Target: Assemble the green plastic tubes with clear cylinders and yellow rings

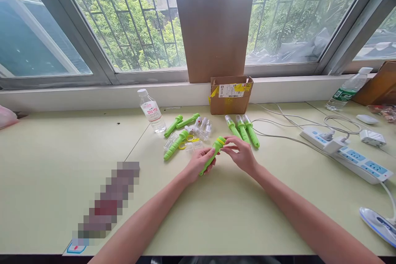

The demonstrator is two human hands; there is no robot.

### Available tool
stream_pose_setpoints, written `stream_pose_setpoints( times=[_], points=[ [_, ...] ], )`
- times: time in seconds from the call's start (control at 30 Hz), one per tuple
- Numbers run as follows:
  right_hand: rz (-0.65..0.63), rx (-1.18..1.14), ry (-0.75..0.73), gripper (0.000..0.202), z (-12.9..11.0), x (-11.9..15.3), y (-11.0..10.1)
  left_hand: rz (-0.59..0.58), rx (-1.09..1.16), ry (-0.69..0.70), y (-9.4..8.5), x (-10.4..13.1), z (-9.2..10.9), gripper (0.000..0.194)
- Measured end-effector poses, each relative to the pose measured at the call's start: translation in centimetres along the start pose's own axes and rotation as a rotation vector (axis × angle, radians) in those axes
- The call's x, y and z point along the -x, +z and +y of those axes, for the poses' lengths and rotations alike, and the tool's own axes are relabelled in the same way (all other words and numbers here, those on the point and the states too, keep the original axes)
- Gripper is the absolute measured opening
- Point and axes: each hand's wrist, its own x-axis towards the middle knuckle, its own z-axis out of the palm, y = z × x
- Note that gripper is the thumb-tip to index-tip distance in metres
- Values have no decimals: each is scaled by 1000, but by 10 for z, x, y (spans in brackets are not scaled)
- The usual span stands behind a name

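My left hand is wrapped round a green plastic tube with a ribbed, wider top. A yellow ring sits near that top end. The fingers of my right hand pinch at the tube's upper end; whether they hold the ring or the tube itself I cannot make out. Left of my hands lies a similar green tube, with two more behind it. Clear plastic caps, yellow rings and small white parts lie among them. To the right are three green tubes with clear caps.
A small cardboard box stands against the sill. One water bottle is at the back left, another at the back right. A power strip with cables lies on the right. A blurred-out flat item is on the left.
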Motion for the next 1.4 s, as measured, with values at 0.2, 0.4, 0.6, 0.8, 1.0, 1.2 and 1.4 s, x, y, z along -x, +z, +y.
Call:
stream_pose_setpoints(
  times=[0.2, 0.4, 0.6, 0.8, 1.0, 1.2, 1.4],
  points=[
    [-27, -1, 0, 21, 0, 1, 4, 17, -48, -12, 0, 1, -1, 38],
    [12, 7, -39, 7, 1, 3, 5, 45, -27, 5, 1, 1, 1, 41],
    [19, 27, -26, 8, 3, 4, 3, 2, -12, -13, 0, 1, 3, 45],
    [18, 21, -25, 11, 5, 4, 4, -20, -49, -42, -1, 0, 1, 46],
    [13, 0, -16, 13, 2, 4, 6, 24, -79, -38, 1, 2, 1, 43],
    [21, -3, 13, 14, 0, 4, 6, 52, -18, 33, 1, 2, 2, 41],
    [23, -15, 34, 16, 0, 3, 5, 46, -99, 38, 4, 0, 1, 47]
  ],
)
